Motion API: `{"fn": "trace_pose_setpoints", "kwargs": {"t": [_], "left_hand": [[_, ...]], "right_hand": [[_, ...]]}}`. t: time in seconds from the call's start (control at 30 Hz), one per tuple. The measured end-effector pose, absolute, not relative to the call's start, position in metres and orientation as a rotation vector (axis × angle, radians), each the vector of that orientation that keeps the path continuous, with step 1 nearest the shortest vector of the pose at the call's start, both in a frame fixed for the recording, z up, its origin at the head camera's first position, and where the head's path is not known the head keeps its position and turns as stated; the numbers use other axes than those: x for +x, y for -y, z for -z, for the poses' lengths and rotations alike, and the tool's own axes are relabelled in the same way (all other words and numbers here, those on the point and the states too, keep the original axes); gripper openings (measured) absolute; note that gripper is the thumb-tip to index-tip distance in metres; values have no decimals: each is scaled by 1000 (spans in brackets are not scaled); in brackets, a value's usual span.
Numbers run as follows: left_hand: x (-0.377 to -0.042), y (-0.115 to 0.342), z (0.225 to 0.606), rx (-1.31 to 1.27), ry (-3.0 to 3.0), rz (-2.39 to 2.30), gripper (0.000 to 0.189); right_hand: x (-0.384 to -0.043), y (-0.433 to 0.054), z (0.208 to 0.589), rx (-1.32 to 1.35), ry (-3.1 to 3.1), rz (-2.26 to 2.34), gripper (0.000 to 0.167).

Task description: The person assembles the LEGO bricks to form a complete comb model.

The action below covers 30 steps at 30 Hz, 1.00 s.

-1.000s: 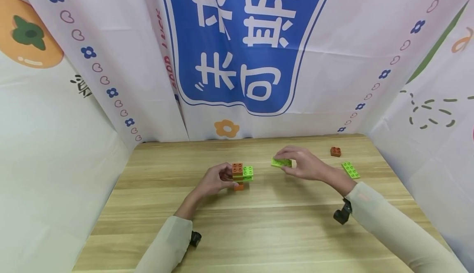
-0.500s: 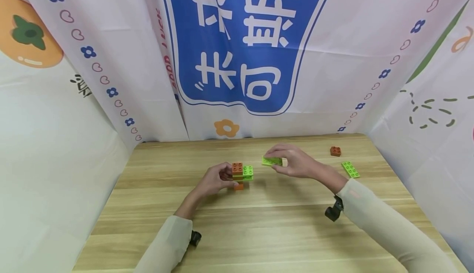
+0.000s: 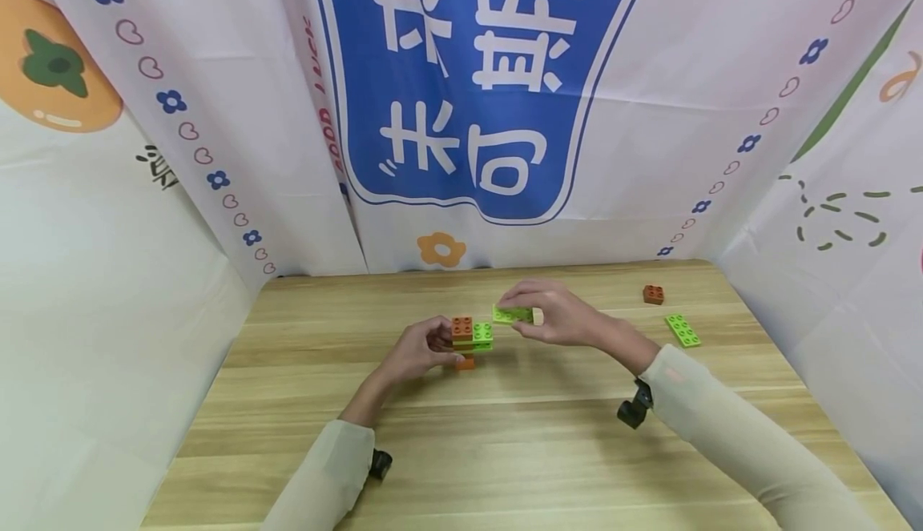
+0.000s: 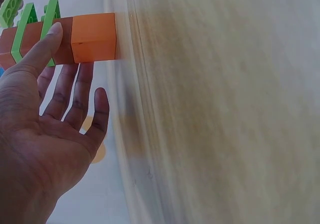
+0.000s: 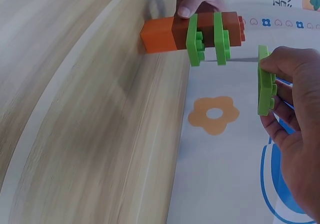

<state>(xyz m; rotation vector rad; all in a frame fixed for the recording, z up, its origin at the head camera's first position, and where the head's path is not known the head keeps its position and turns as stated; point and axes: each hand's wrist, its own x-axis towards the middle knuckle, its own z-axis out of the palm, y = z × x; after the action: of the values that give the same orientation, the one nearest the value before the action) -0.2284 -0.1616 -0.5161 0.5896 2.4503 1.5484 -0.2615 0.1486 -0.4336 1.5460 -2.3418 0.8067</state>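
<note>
Fingers (image 5: 286, 61) pinching plate (image 5: 264, 86), tower (image 5: 206, 24) near (brick (image 3: 653, 295) apart)

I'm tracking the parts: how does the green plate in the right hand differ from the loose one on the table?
The held plate is pinched in the air by the right hand; the loose plate lies flat on the table. In the head view, the held plate runs side to side, the loose plate mostly front to back. Both are green and studded.

left grip (image 3: 417, 348): left of stack (image 3: 462, 329) | held plate (image 3: 501, 315): right of stack | table (image 3: 534, 451), far right: brick (image 3: 654, 295) behind loose plate (image 3: 682, 330)
</note>
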Motion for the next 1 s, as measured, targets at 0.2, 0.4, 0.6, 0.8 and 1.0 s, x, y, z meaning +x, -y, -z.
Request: {"fn": "trace_pose_setpoints", "kwargs": {"t": [0.2,0.4,0.6,0.8,1.0], "left_hand": [[-229,162,517,590,-2461,-1547,34],[-229,162,517,586,-2460,-1547,33],[-228,162,517,598,-2461,-1550,33],[-227,163,516,591,-2468,-1533,32],[-228,163,517,573,-2465,-1538,32]], "right_hand": [[-261,-137,432,1585,2303,-826,33],[-259,-127,432,1609,2307,-829,33],[-259,-119,433,1632,2290,-855,34],[-259,-111,434,1638,2303,-877,32],[-260,-105,436,1647,2303,-879,32]]}}
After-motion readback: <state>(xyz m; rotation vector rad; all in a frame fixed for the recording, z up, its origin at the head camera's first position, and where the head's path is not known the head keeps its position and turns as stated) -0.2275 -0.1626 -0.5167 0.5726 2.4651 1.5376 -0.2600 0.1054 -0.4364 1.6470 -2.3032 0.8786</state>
